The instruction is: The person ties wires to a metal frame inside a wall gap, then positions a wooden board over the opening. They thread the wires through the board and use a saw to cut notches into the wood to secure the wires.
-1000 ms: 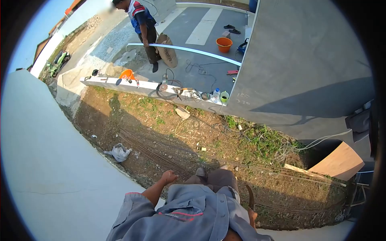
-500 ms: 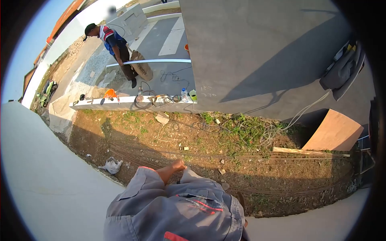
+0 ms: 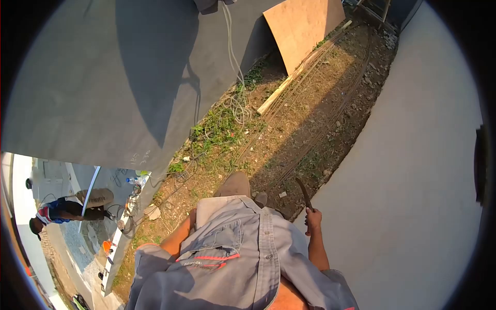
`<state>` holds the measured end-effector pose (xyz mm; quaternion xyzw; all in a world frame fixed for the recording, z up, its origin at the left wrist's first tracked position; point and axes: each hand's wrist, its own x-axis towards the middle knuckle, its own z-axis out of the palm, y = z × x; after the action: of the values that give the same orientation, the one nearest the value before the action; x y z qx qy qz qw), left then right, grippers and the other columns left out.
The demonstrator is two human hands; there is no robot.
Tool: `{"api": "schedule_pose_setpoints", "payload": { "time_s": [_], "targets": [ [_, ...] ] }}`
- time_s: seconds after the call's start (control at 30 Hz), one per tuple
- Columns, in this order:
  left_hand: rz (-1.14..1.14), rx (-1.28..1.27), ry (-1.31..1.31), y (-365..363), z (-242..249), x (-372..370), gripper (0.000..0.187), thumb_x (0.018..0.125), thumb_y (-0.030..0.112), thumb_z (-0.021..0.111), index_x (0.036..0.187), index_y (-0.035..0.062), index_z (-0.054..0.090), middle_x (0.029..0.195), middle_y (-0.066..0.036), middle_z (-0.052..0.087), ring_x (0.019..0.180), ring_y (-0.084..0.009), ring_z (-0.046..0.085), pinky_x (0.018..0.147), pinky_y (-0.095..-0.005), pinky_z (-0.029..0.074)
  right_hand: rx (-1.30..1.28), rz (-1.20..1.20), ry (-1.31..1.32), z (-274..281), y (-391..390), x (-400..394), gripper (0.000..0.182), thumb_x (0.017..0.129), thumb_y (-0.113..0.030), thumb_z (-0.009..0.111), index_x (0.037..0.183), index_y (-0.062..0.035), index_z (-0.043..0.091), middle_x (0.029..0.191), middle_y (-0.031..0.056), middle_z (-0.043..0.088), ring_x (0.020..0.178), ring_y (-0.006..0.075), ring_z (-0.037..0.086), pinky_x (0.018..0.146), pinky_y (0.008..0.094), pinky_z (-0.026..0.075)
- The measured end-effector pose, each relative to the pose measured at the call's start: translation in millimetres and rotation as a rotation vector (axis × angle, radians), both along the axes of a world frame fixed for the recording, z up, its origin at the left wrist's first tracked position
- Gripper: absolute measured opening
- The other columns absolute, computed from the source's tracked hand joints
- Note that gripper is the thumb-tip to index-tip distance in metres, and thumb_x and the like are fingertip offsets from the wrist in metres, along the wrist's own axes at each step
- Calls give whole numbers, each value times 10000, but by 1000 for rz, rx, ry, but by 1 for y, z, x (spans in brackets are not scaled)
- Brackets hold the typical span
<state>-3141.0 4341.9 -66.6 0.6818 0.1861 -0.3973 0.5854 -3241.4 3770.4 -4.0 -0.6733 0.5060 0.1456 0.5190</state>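
Observation:
My right hand (image 3: pixel 313 221) is closed around the handle of a sickle (image 3: pixel 305 193), beside the pale wall at my right. Its dark curved blade points up and away from me over the soil. My left forearm (image 3: pixel 179 236) reaches forward at the left of my grey shirt (image 3: pixel 227 258). The left hand's fingers are hidden at the shirt's edge, so I cannot make out whether they hold anything. Ahead of me, long thin rusty rods (image 3: pixel 330 133) lie along the strip of ground.
A grey wall (image 3: pixel 77 82) borders the left side, a pale wall (image 3: pixel 398 170) the right. A plywood sheet (image 3: pixel 302 33) leans near a wooden plank (image 3: pixel 281 95) and loose cable (image 3: pixel 237 106). Another person (image 3: pixel 67 211) stands beyond a low ledge (image 3: pixel 116 258) with tools.
My view has swung right, along the strip between the walls. My right hand and the sickle have come into view. My left hand, visible ahead of my shirt before, is now mostly hidden.

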Motion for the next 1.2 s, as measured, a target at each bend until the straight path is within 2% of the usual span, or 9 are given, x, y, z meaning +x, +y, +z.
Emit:
{"api": "schedule_pose_setpoints", "payload": {
  "time_s": [0.3,0.37,0.5,0.53,0.7,0.77,1.03,1.1,1.2],
  "targets": [
    [250,-104,408,-62,39,136,323,842,197,739,1121,34,727,994,-137,747,867,-274,709,772,-378,551,23,-358,4,14,-1,45,316,937,-254,674,1144,-21,617,640,54,536,480,156,505,408,336,422],
    [-319,479,-13,-113,61,197,220,861,179,722,1030,39,742,909,-110,748,741,-227,699,652,-351,544,-71,-340,0,-28,-20,56,339,933,-254,678,1177,-25,622,648,60,548,492,162,523,417,341,438],
    [-261,488,-165,-180,40,309,177,820,88,776,983,21,760,857,-73,752,698,-176,683,632,-326,553,-219,-251,84,-31,-69,122,381,917,-254,692,1220,-29,642,682,77,597,532,178,574,456,359,494],
    [-248,461,-181,-198,38,338,181,796,55,800,962,-6,760,847,-80,751,733,-172,691,665,-323,565,-63,-265,214,6,-81,150,560,906,-315,702,1369,-24,581,1254,248,660,1147,433,646,837,550,566],
    [-290,177,-276,-289,26,487,159,794,78,827,881,-24,741,799,-79,730,681,-156,667,642,-310,582,-96,-329,227,-12,-140,211,544,876,-293,721,1324,-3,614,1256,266,658,1169,400,643,970,473,526],
    [-415,145,-186,-364,87,536,179,801,104,837,783,-6,697,714,-44,676,604,-131,623,558,-306,575,-417,-333,76,-51,-149,213,420,865,-264,730,1195,-10,672,776,126,670,653,244,655,601,442,551],
    [-763,-52,-505,-642,180,715,387,901,279,769,675,30,577,623,-15,591,529,-101,558,485,-290,491,-475,-397,139,-13,-199,351,437,826,-243,758,1147,45,688,984,235,726,918,356,702,859,415,537],
    [-827,-116,-521,-704,194,741,405,940,319,719,700,21,587,634,-20,600,544,-95,563,509,-282,471,-459,-439,131,-13,-235,396,474,815,-258,761,1176,39,684,1049,271,709,1000,407,689,917,439,524],
    [-853,-182,-306,-771,172,773,317,973,309,687,945,-5,652,829,-54,671,692,-105,626,635,-263,519,-402,-370,-12,31,-316,499,528,825,-274,755,1228,47,642,1046,271,709,997,411,689,891,444,532]
  ]
}}
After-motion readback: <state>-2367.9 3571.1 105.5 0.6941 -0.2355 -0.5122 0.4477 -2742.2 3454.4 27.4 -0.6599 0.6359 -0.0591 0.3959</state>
